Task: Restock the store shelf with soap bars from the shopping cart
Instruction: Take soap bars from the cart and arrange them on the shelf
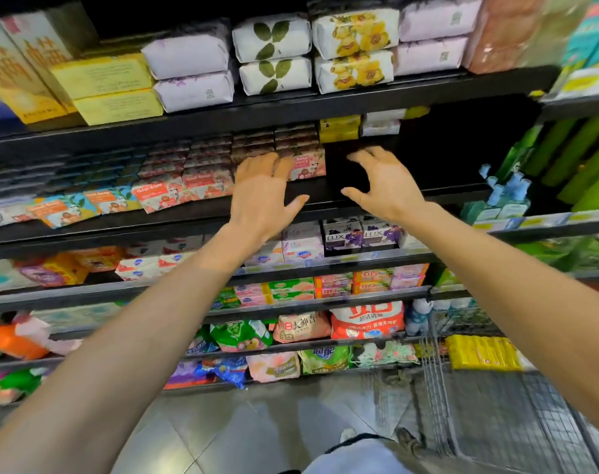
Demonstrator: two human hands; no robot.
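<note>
Both arms reach up to the second shelf [411, 195]. My left hand [264, 196] lies with straight fingers against a stack of pink goat soap boxes [308, 164] at the right end of that row. My right hand [382, 184] hovers spread and empty in front of a dark gap [428, 155] to the right of the stack. Neither hand holds anything. Yellow soap bars [481, 352] lie in the wire shopping cart [496, 415] at the lower right.
More goat soap boxes [161, 195] run leftward along the same shelf. Wrapped soaps [274, 56] fill the shelf above; Lux boxes [363, 234] and detergent bags [366, 319] sit on the shelves below. Green bottles [571, 159] stand to the right. Tiled floor lies underfoot.
</note>
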